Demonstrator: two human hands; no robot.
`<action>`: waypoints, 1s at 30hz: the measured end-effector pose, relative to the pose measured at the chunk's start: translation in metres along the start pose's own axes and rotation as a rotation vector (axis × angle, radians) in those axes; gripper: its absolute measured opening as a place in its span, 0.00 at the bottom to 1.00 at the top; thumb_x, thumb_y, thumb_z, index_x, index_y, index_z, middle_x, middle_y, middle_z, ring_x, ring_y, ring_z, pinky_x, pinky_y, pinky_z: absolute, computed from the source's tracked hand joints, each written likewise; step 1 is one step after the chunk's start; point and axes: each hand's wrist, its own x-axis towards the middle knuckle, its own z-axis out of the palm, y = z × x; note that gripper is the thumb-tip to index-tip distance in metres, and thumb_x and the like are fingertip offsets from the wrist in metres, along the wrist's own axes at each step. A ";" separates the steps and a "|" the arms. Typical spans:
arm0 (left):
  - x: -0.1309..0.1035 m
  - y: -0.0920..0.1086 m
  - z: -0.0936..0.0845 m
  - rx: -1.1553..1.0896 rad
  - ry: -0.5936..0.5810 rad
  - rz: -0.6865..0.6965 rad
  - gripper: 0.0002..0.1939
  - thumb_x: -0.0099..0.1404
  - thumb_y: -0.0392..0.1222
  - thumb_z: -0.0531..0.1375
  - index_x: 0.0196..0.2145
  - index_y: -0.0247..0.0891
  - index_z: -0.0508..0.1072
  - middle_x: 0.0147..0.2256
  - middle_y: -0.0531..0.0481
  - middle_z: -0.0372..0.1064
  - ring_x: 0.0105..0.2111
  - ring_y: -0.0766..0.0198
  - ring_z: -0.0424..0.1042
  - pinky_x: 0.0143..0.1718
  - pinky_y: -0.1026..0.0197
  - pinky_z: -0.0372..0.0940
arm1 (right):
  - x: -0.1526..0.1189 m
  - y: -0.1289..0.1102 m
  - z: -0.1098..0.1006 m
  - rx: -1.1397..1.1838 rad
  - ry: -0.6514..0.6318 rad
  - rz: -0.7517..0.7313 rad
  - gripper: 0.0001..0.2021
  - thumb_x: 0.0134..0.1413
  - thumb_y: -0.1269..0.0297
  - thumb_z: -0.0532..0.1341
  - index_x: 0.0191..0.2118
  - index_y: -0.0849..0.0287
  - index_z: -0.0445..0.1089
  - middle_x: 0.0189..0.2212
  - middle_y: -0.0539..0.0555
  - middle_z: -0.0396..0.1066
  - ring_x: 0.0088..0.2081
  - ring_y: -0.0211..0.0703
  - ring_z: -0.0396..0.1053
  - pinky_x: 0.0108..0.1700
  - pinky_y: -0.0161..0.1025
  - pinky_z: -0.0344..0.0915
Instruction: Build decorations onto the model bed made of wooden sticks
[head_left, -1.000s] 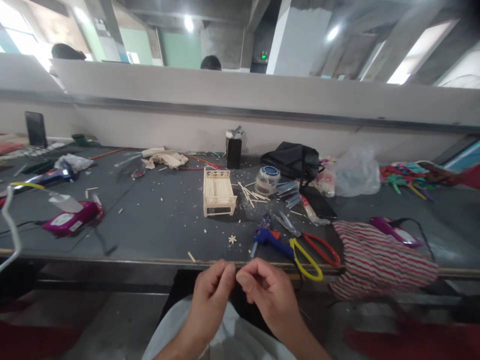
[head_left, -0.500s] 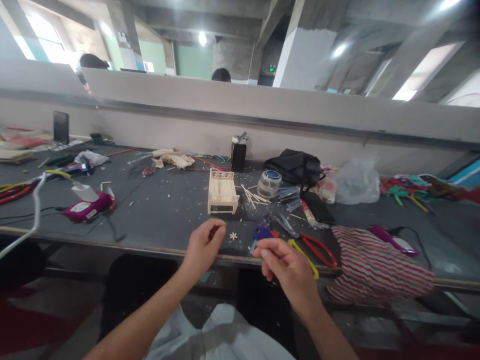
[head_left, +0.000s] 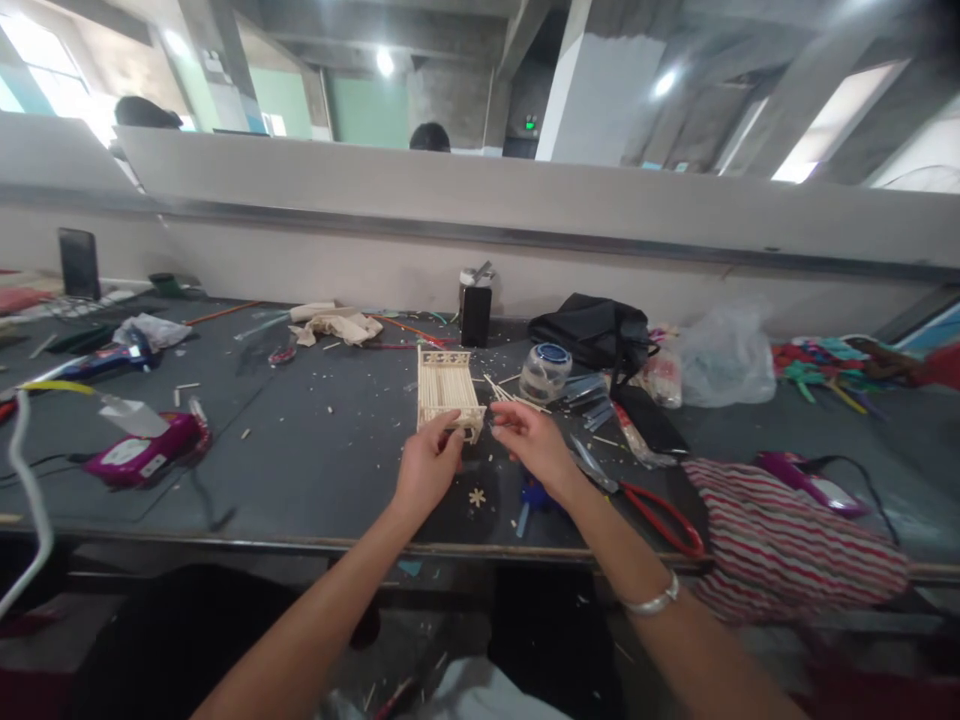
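Bed (head_left: 446, 383) of pale sticks stands upright on the dark table (head_left: 300, 440), straight ahead of the person, its slatted top showing and its near end close to both hands. The left hand (head_left: 429, 468) reaches to the bed's near end, its fingertips overlapping the rail from this view. The right hand (head_left: 536, 445) is just beside the bed's near right corner, thumb and forefinger toward it. The fingers are small and blurred, so I cannot tell whether either hand is apart, together or clamped on anything. Loose sticks (head_left: 496, 385) lie behind the right hand, next to a clear jar (head_left: 545, 375). A small wooden flower (head_left: 477, 497) lies flat between the forearms. A blue tool (head_left: 534, 492) is partly hidden by the right hand, and farther right are red-handled scissors (head_left: 664, 515) beside a striped cloth (head_left: 795, 530)
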 end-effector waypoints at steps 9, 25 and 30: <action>0.003 -0.003 0.006 -0.129 -0.044 -0.097 0.18 0.65 0.43 0.54 0.51 0.36 0.70 0.16 0.58 0.64 0.13 0.69 0.61 0.18 0.67 0.58 | 0.016 -0.008 0.004 -0.132 -0.078 -0.131 0.15 0.46 0.65 0.63 0.43 0.60 0.73 0.37 0.54 0.74 0.35 0.40 0.71 0.38 0.37 0.68; 0.013 0.008 -0.016 0.570 -0.021 0.152 0.19 0.66 0.40 0.53 0.53 0.39 0.70 0.24 0.49 0.75 0.23 0.61 0.72 0.24 0.65 0.58 | 0.030 -0.010 0.009 -0.352 -0.125 -0.194 0.06 0.47 0.67 0.64 0.34 0.59 0.74 0.25 0.50 0.72 0.28 0.39 0.67 0.33 0.35 0.62; 0.018 0.010 -0.016 0.531 -0.021 0.117 0.16 0.66 0.40 0.52 0.49 0.40 0.73 0.25 0.49 0.76 0.23 0.63 0.72 0.26 0.65 0.59 | 0.031 -0.012 0.010 -0.361 -0.117 -0.183 0.05 0.47 0.67 0.63 0.32 0.59 0.74 0.23 0.49 0.72 0.26 0.38 0.67 0.31 0.35 0.62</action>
